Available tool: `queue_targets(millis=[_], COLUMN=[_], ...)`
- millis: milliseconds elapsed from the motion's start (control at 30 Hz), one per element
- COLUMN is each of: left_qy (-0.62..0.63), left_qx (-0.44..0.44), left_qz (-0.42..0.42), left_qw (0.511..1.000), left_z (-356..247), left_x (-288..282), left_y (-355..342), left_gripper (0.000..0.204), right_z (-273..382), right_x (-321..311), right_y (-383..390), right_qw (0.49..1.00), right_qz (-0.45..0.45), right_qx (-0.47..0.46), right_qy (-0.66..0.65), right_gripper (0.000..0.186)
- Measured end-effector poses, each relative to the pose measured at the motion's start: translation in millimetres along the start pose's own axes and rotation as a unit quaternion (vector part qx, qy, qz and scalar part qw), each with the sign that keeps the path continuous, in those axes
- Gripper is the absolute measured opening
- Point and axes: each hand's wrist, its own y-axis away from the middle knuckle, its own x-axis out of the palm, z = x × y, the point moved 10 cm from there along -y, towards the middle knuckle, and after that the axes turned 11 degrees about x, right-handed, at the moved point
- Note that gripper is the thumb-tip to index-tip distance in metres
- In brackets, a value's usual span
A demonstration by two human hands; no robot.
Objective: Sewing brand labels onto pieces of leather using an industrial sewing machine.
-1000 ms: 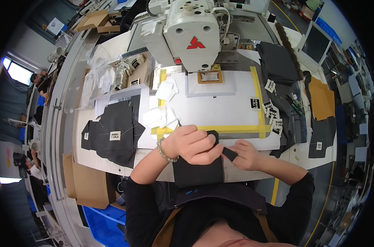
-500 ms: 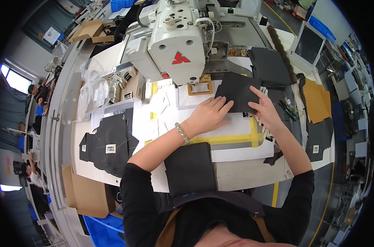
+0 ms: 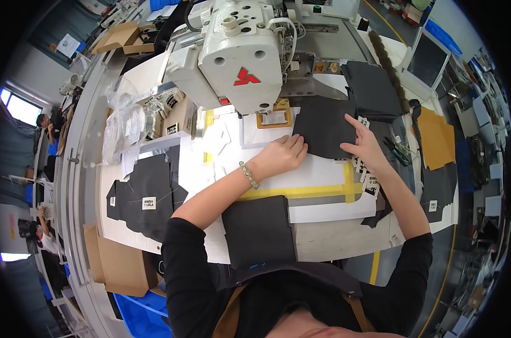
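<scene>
Fingers, left hand (image 3: 279,158) grip unclear, right hand (image 3: 366,147) spread wide, apparently steady the flat black fabric panel (image 3: 324,127) beside the white sewing machine (image 3: 241,65).

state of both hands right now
Left hand: touching the left edge of the flat black panel; grip can't be told.
Right hand: open, over the panel's right edge.

Got one dark charcoal panel (image 3: 324,128), right of centre in the upper half of frame. Thin, plain, matte; can't tell if it's cloth or leather. Roughly four-sided, lower edge bowed, lower corners rounded. Looks close to flat, broad face up, no folds visible. My left hand (image 3: 279,155) is at its lower-left edge; my right hand (image 3: 368,146) has index and thumb spread along its right edge.
</scene>
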Motion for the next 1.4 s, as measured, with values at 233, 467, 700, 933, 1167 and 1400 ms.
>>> queue_targets(millis=[233,467,700,933,1167,1400], left_qy=[-0.016,-0.030,-0.029,-0.032,-0.020,-0.010], left_qx=[-0.017,-0.015,-0.066,-0.094,-0.125,-0.144], left_qz=[0.069,0.098,0.128,0.149,0.150,0.128], left_qw=[0.997,0.995,0.989,0.984,0.981,0.981], left_z=[6.8,17.4,29.3,36.1,37.9,43.3], left_x=[5.7,0.8,-11.6,-12.2,-10.5,-11.2], left_y=[17.2,37.1,67.3,85.8,89.3,94.3], left_gripper=[0.033,0.035,0.035,0.035,0.033,0.035], right_z=[16.0,35.2,12.3,40.6,40.7,40.5], right_x=[11.6,33.9,53.2,64.5,107.6,111.8], right_y=[-22.3,-42.0,-53.5,-30.5,11.3,16.2], right_qw=[0.998,0.999,0.997,0.965,0.724,0.708], right_qz=[0.039,0.015,0.047,0.011,-0.074,-0.089], right_qx=[-0.039,-0.025,0.003,-0.184,-0.387,-0.381], right_qy=[0.016,0.022,0.063,0.187,0.566,0.588], right_gripper=[0.068,0.052,0.051,0.044,0.031,0.034])
